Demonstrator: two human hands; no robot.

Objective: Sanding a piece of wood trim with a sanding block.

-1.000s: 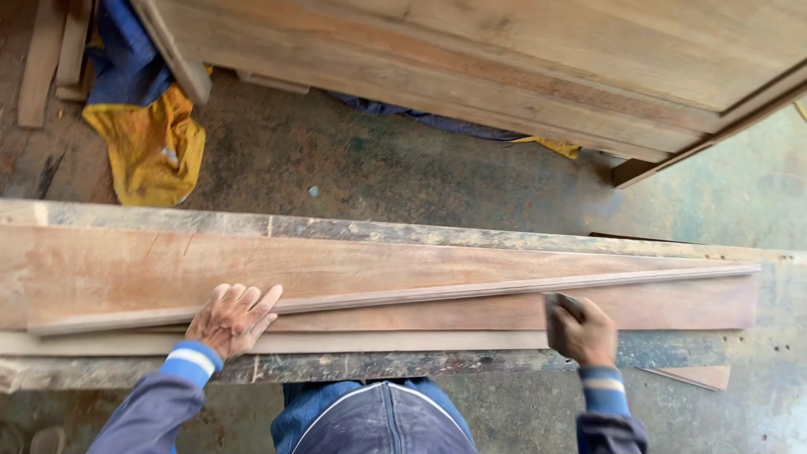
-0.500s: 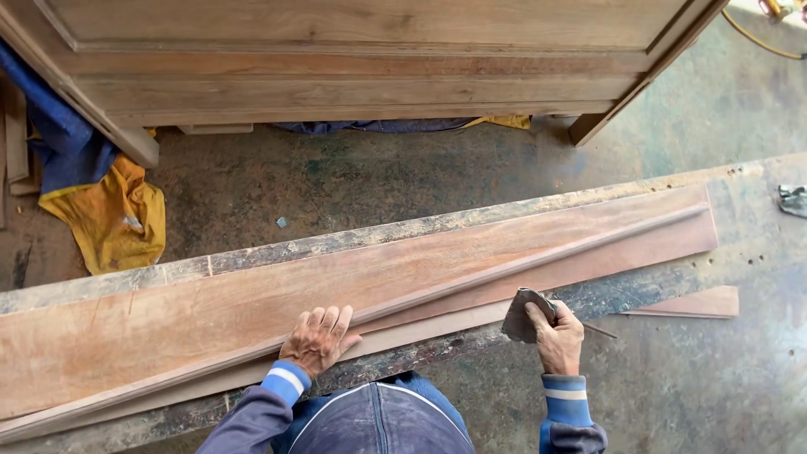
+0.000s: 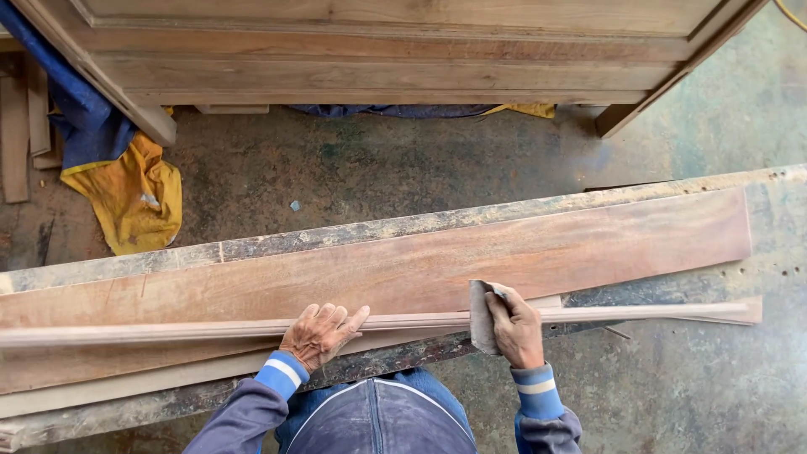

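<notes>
Rough concrete floor at the back, stained and dusty, with a big wooden cabinet frame along the top edge. Far left: upright timber offcuts, then a crumpled yellow and blue cloth on the floor. Nearer, a worn, paint-flecked surface running across the view, carrying a broad reddish plank and a paler thin board at its near edge.

Across these, a long thin wooden strip — from the left border to well beyond the plank's right end, overhanging the surface there. Left hand spread flat, fingers splayed, pressing on the strip and closed round nothing. Right hand further along, wrapped round a folded grey sheet of sandpaper pressed against the strip.

Likely light and whippy, that strip — slender for its length, probably prone to bend or snap at the unsupported right end. Best held down flat near the middle, close beside the abrasive, not at the free tip. Blue cap and striped sleeves at the bottom.
</notes>
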